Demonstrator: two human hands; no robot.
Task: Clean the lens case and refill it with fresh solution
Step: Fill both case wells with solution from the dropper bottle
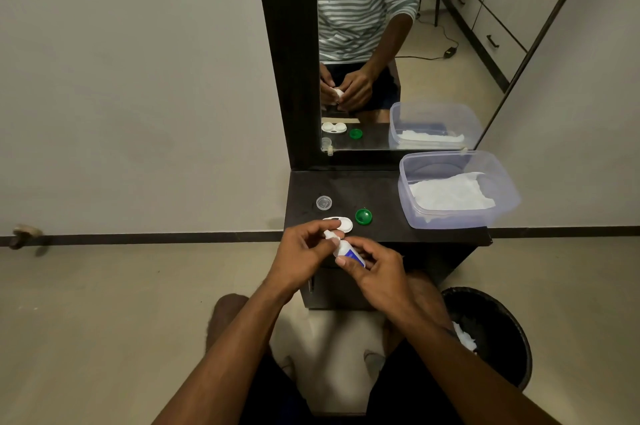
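A tall mirror [398, 43] in a dark frame stands against the wall, reflecting a striped shirt, both hands and the things on the shelf below it. In front of it a dark shelf [388, 189] juts out from the wall above a pale floor. At the lower right, on the floor, sits a black bin [498, 324] with crumpled white paper showing inside its rim.

On the right end of the shelf stands a clear plastic tub [509, 196], open at the top, with white tissue [450, 194] lying in it. Toward the left end of the shelf lie three small things, near each other but apart — a clear round cap [324, 202] farthest back, a green cap [363, 216] to its right, and the white lens case [341, 223] at the front edge, open, with one dark well showing. The near side of the case is partly hidden by fingers.

Just in front of the case, over the shelf's edge, both hands meet on a small white solution bottle [344, 249] with a blue label. The right hand [377, 272] grips the body of the bottle, fingers curled round it and thumb along its side. The left hand [301, 248] pinches the bottle's white tip between thumb and fingertips — whether a cap is on the tip cannot be told. The bottle is tilted, tip up and to the left, toward the case.
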